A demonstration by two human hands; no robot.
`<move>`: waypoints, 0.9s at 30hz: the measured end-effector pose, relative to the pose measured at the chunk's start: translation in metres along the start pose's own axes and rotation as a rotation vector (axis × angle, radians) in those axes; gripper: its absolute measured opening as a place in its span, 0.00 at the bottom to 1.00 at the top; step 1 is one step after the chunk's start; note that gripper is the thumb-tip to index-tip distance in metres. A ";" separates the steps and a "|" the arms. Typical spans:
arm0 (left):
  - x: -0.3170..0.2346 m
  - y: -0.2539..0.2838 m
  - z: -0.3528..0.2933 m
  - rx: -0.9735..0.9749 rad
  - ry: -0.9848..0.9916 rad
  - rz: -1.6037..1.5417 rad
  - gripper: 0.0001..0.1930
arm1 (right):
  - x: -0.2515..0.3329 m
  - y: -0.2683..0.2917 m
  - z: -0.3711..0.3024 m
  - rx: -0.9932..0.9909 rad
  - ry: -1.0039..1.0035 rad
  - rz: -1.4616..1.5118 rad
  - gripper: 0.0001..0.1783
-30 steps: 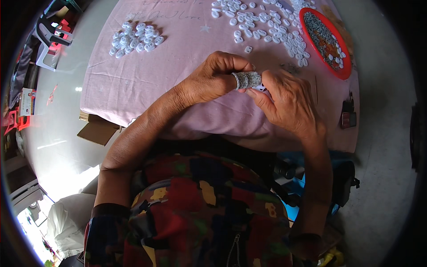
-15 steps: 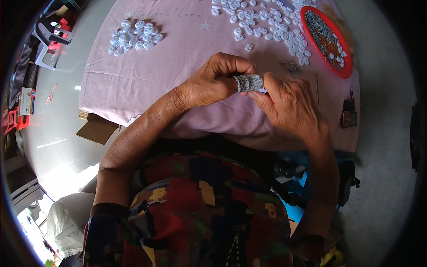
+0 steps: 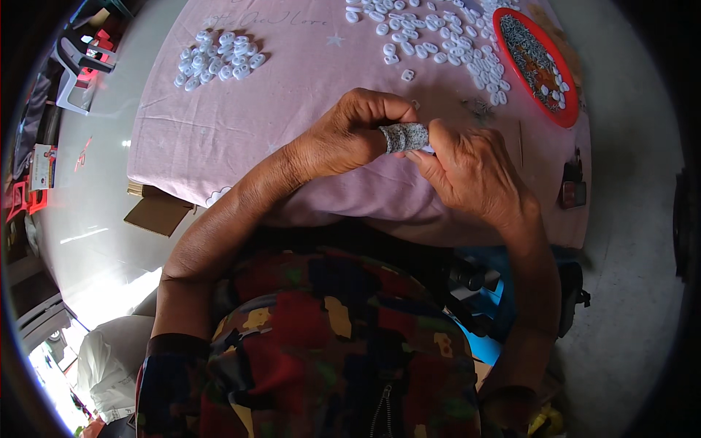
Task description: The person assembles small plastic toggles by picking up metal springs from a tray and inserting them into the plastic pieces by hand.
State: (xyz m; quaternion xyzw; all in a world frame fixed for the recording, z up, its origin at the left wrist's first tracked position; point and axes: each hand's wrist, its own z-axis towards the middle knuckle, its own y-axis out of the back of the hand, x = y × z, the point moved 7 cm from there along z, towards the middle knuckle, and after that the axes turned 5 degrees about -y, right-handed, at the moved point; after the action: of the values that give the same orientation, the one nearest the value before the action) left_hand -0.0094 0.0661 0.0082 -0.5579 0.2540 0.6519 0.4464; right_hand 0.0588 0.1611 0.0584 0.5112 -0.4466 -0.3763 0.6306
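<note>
My left hand [image 3: 349,135] and my right hand [image 3: 475,174] meet above the near part of the table, fingers closed together. A grey speckled finger sleeve [image 3: 406,137] appears to cover my left thumb. Between the fingertips a sliver of a small white plastic piece [image 3: 428,149] shows; the fingers hide the rest of it. Just beyond the hands lies a single white piece [image 3: 407,74]. Many similar oval white pieces [image 3: 456,51] are spread at the far right, and a separate heap of white pieces [image 3: 219,58] sits at the far left.
A red oval tray [image 3: 504,55] with small grey metal parts and some white pieces stands at the right. Near it are loose metal bits [image 3: 478,108], a thin stick [image 3: 521,146] and a dark red small object [image 3: 573,194]. A pink cloth [image 3: 292,87] covers the table.
The view has shifted slightly. Both hands keep nearly the same place and grip, with only a small movement of the fingers.
</note>
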 end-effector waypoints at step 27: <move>-0.008 0.004 -0.001 -0.018 -0.043 0.047 0.10 | 0.008 0.029 -0.008 -0.441 0.050 0.222 0.16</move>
State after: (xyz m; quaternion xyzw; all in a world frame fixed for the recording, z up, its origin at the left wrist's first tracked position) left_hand -0.0128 0.0608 0.0150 -0.5419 0.2514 0.6761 0.4313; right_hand 0.0692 0.1619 0.0876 0.3180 -0.3914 -0.3806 0.7751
